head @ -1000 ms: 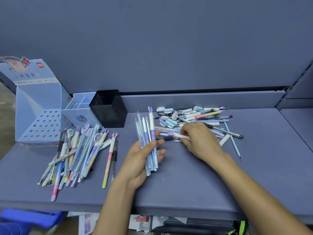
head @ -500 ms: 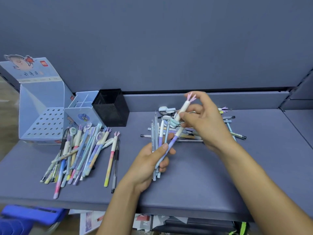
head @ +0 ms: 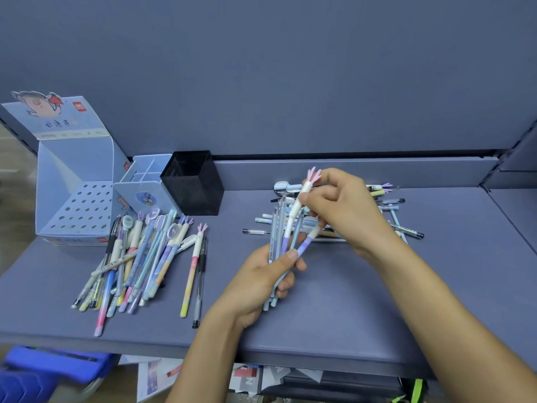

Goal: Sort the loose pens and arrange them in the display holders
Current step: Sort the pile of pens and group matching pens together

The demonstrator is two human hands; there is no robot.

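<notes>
My left hand (head: 263, 279) grips a bundle of several pale blue and lilac pens (head: 279, 237), tips pointing up and away. Above it, my right hand (head: 345, 209) pinches a white-and-purple pen with a pink crown cap (head: 297, 206), its lower end resting among the bundle. A loose pile of pens (head: 392, 210) lies behind my right hand, partly hidden by it. A sorted heap of pens (head: 139, 257) lies at the left. Three holders stand at the back left: a perforated light-blue display box (head: 77, 184), a small blue divided holder (head: 145, 189) and a black mesh cup (head: 193, 181).
The grey shelf (head: 348, 301) ends in a front edge near my forearms. A raised ledge runs along the back wall. Below the shelf sit a blue crate (head: 43, 370) and papers (head: 162, 376).
My right hand picked the crown-capped pen from the loose pile, lifted it and brought it to the bundle in my left hand. The left hand tilted its bundle more upright.
</notes>
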